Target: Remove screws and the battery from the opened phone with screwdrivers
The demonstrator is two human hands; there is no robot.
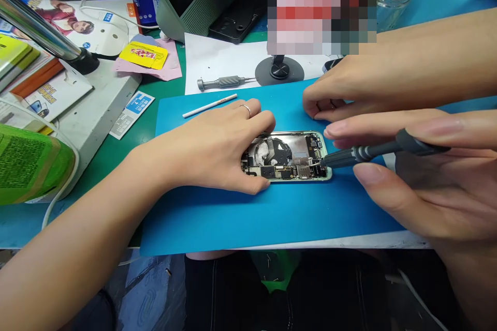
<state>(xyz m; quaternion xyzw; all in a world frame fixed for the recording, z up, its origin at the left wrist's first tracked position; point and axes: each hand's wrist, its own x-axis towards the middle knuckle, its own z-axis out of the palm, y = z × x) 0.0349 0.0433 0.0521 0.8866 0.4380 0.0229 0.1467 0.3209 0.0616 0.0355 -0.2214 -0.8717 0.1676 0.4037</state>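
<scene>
An opened smartphone [285, 156], its back off and its circuit boards bare, lies flat on a blue mat [240, 222]. My left hand [217, 147] grips its left end, thumb on the near edge and fingers over the far edge, hiding that end. Between the fingertips of my right hand [423, 186] is a dark grey screwdriver [365, 154]. Its tip reaches the parts near the phone's right end; whether it sits in a screw, I cannot tell. Another person's hand [330, 95], with a ring, rests loosely curled on the mat beyond the phone.
A white stick [209, 106] lies behind my left hand. Farther back are a second screwdriver [225, 81] and a round black stand base [279, 70] on white paper. Booklets, a yellow packet [143, 55] and a green bundle [34, 165] crowd the left. A glass jar [396, 0] stands back right.
</scene>
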